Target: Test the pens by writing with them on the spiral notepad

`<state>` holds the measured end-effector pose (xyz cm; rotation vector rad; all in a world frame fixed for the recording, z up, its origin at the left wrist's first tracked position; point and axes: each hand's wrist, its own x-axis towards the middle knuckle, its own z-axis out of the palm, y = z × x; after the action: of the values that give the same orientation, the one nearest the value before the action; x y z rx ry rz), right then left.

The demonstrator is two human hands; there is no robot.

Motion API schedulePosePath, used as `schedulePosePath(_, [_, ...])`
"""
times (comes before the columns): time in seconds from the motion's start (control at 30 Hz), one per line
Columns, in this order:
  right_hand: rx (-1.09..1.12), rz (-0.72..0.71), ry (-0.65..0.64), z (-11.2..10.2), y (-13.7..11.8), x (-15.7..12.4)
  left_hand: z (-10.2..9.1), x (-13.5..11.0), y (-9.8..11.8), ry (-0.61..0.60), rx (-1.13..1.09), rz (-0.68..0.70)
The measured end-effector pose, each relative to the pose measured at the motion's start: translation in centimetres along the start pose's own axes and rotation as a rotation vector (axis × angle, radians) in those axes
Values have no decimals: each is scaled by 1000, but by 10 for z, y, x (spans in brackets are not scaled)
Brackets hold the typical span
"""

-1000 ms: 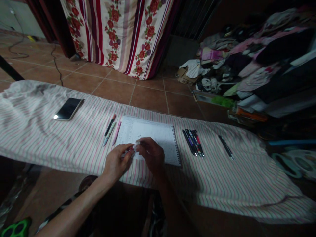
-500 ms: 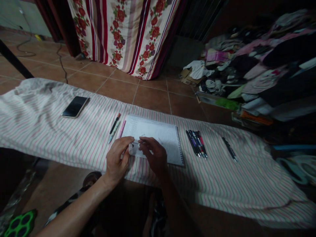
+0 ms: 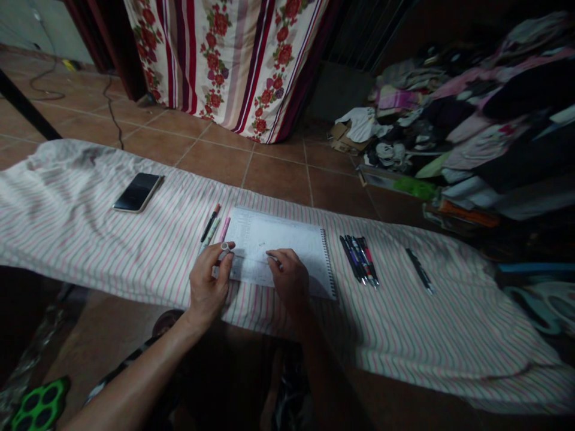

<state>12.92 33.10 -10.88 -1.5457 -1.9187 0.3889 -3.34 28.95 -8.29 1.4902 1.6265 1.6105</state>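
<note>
My left hand (image 3: pixel 208 278) is closed on a small roll of clear tape (image 3: pixel 225 246), its pale ring showing between thumb and forefinger. To the right, my right hand (image 3: pixel 291 278) pinches what looks like the free end of the tape, and a faint strip stretches between both hands. Under them lies a spiral notebook (image 3: pixel 296 234) open to a white page with faint marks. Close to my left hand are a pink pen (image 3: pixel 225 228), a pale green pen (image 3: pixel 211 232) and a black pen with an orange end (image 3: pixel 210 222), partly covered by the hand.
A striped cloth (image 3: pixel 179 239) covers the low surface. Several pens (image 3: pixel 359 260) lie bunched right of the notebook, and a single black pen (image 3: pixel 419 270) farther right. A phone (image 3: pixel 138 192) rests at the left. Beyond are a floral curtain (image 3: pixel 224 60) and heaped clothes (image 3: pixel 449 114).
My hands have moved apart, the left one leftward with the tape roll and the right one slightly rightward. The roll's ring now faces up, and the strip between the hands is longer.
</note>
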Motion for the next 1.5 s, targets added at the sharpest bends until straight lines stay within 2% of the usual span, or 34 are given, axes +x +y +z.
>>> schedulePosePath(0.23, [-137,61,-66,8,10,-1,0,4,-5,12,9,-69])
schedulePosePath(0.5, [-189,-1,-123,11,12,-4,1,4,-9,12,-19,-64])
schedulePosePath(0.77, [-105,52,-42,6,7,1,2,6,-9,-1,-28,-82])
schedulePosePath(0.93, [178,253,5,-2,-1,4,2,3,-8,-27,14,-31])
schedulePosePath(1.13, [847,471,-75,-19,-9,7,8,1,-10,-38,76,-7])
schedulePosePath(1.23, [1087,558,-69,-28,-10,7,12,0,-10,-58,90,16])
schedulePosePath(1.33, [1261,560,-60,-32,-7,8,16,-1,-8,-79,84,32])
schedulePosePath(1.5, [1350,490,-9,-32,-1,9,20,-3,-7,-97,103,55])
